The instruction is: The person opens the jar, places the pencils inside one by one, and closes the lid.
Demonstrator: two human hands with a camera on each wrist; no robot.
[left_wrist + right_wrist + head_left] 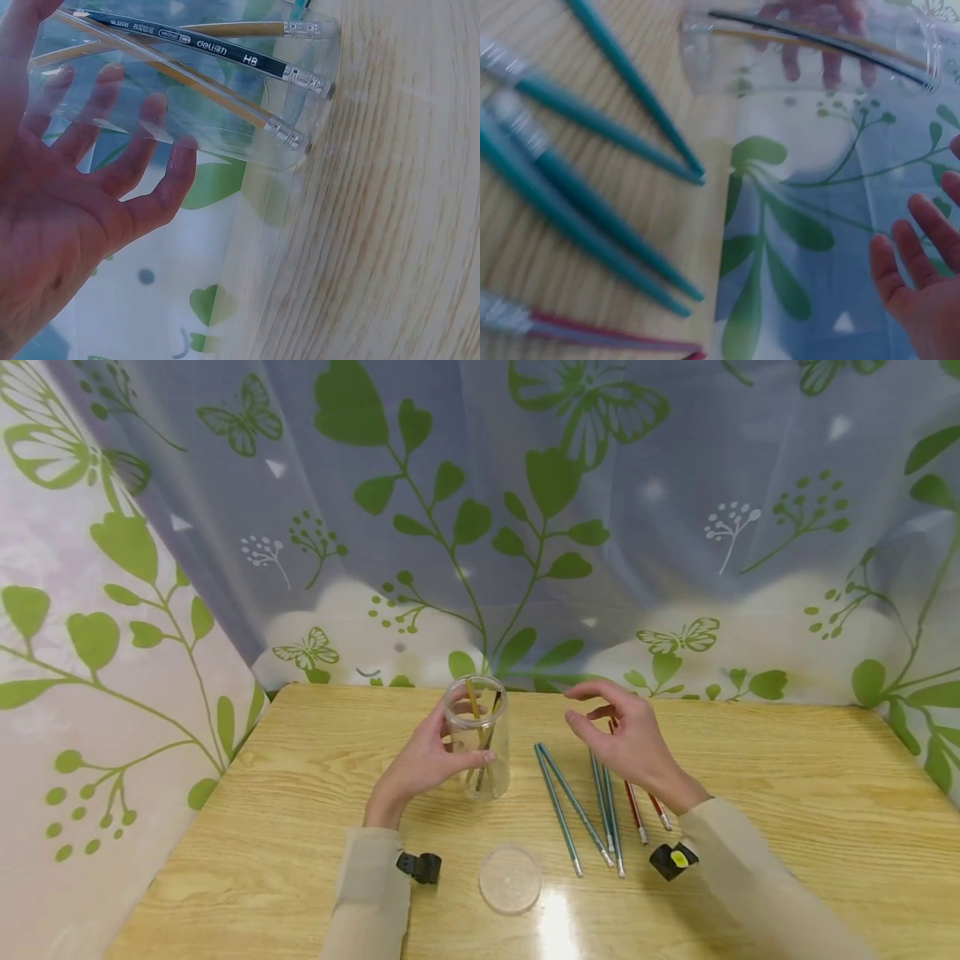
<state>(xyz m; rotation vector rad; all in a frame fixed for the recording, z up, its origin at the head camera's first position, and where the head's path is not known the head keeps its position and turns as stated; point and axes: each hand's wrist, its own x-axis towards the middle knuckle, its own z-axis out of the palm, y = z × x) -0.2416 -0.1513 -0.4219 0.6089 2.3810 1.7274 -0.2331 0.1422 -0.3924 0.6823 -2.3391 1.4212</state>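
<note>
My left hand [431, 756] grips a clear jar [498, 777], fingers behind it and thumb across the front. The jar stands upright and uncapped on the table. Inside lean two yellow pencils [225, 94] and a dark green HB pencil [217, 46], eraser ends at the bottom. To the jar's right, my right hand [630, 739] hovers with loosely bent fingers, holding nothing. Several teal pencils [557, 810] lie below and left of it, erasers toward me. Two red pencils [636, 814] lie partly hidden under that hand and wrist.
A round clear lid [510, 880] lies flat on the wooden table [300, 760], nearer me than the jar. Behind the table's far edge hangs a curtain [480, 527] with green leaves and butterflies. Black wrist cameras [420, 867] are on both wrists.
</note>
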